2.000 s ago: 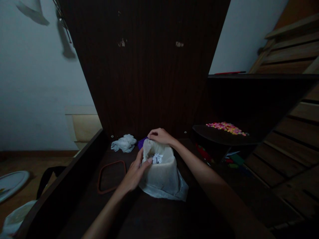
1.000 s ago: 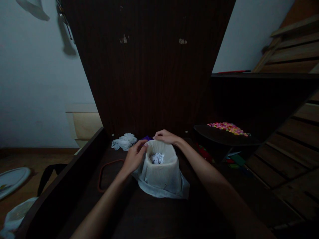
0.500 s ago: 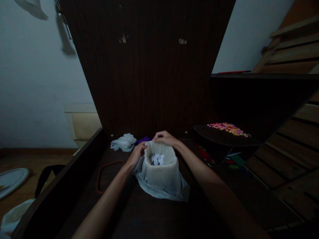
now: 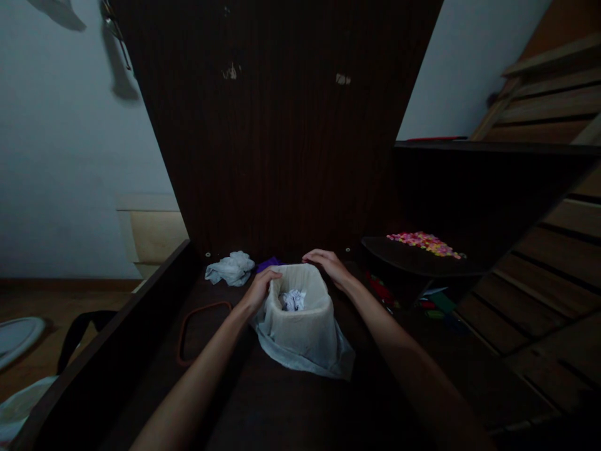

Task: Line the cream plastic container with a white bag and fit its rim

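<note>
A small bin point(image 4: 305, 327) lined with a whitish plastic bag stands on the dark wooden desk, the bag's loose edge hanging around its outside. Crumpled white paper point(image 4: 293, 300) lies inside it. My left hand point(image 4: 261, 286) grips the far left of the lined rim, thumb over the edge and the other fingers hidden outside. At the far right corner is my right hand point(image 4: 331, 266), its fingers stretched out just behind the rim; whether they touch the bag I cannot tell.
A crumpled whitish bag point(image 4: 231, 269) and something purple point(image 4: 268, 264) lie behind. A brown rounded frame point(image 4: 182, 338) rests at left. Small pink and yellow pieces point(image 4: 425, 243) cover a low shelf at right. A raised board point(image 4: 113, 338) edges the desk's left side.
My right hand has moved right along the far rim, from the middle to the right corner, its fingers unbending. My left hand stays at the left rim. The view shifted slightly.
</note>
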Tool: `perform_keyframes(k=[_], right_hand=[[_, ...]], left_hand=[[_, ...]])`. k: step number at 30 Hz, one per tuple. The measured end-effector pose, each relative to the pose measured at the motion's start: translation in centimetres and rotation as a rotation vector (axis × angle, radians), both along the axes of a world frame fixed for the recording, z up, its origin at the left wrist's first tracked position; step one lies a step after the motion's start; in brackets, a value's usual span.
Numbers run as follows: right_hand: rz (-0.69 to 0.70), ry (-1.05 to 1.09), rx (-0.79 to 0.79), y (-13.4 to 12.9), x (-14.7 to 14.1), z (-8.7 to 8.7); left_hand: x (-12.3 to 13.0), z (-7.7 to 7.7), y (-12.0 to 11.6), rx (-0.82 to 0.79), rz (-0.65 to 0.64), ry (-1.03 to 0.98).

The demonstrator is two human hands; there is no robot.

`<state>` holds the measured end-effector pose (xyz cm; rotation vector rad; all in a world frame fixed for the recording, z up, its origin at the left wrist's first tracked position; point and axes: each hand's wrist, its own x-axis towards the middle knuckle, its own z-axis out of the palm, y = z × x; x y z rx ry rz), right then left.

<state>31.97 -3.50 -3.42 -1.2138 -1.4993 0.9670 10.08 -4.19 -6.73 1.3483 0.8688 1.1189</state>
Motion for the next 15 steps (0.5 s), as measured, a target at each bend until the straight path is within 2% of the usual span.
perform_keyframes(k=[3, 6, 11, 15], right_hand=[[-0.043, -0.058, -0.011, -1.7, 1.3, -0.2], [-0.003, -0.156, -0.012, -2.9, 1.8, -0.1], [-0.039, -0.318, 0.075, -3.9, 1.7, 0.7], [-0.092, -0.406, 0.142, -4.9, 1.7, 1.4]], left_hand=[[0.0, 0.7, 0.2, 0.054, 0.053, 0.014], [0.0, 2.0, 0.7, 0.126, 0.078, 0.077], [-0.1, 4.1, 1.6, 0.217, -0.036, 0.251], [0.0, 4.3, 1.7, 0.246, -0.054, 0.303]])
